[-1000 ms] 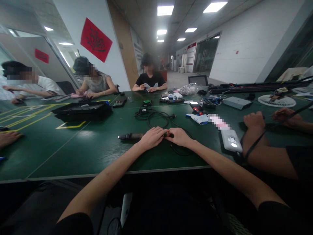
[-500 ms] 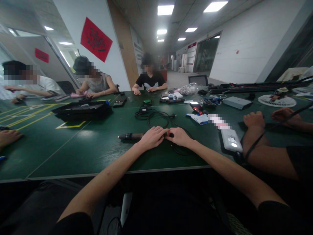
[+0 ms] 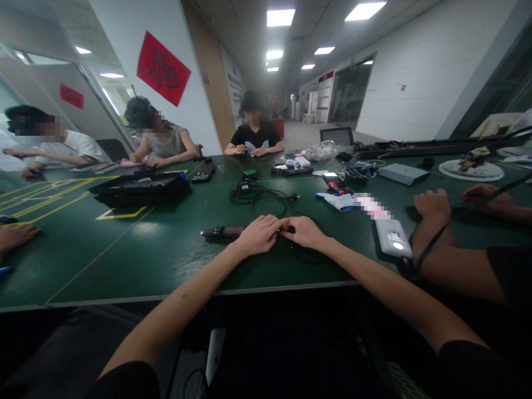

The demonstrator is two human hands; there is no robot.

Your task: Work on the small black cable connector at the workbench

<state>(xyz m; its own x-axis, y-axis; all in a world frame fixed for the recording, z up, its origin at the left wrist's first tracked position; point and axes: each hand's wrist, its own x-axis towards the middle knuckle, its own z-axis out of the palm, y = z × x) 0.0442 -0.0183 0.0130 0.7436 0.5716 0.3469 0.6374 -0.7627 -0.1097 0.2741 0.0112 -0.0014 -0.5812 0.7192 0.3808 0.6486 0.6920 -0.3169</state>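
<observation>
A dark rod-shaped electric screwdriver [image 3: 220,232] lies on the green table [image 3: 166,255], its tip pointing left. My left hand [image 3: 258,235] is wrapped over its rear end. My right hand [image 3: 305,231] meets the left one there, fingers pinched on the black cable [image 3: 266,197] where it joins the tool. The cable loops away behind my hands.
A black tray [image 3: 139,188] sits at the left. A white device [image 3: 393,238] lies to the right beside a co-worker's forearms [image 3: 440,244]. Small tools and boxes [image 3: 336,188] are scattered further back. Three people sit at the far side. Another person's hand [image 3: 14,235] rests at the left edge.
</observation>
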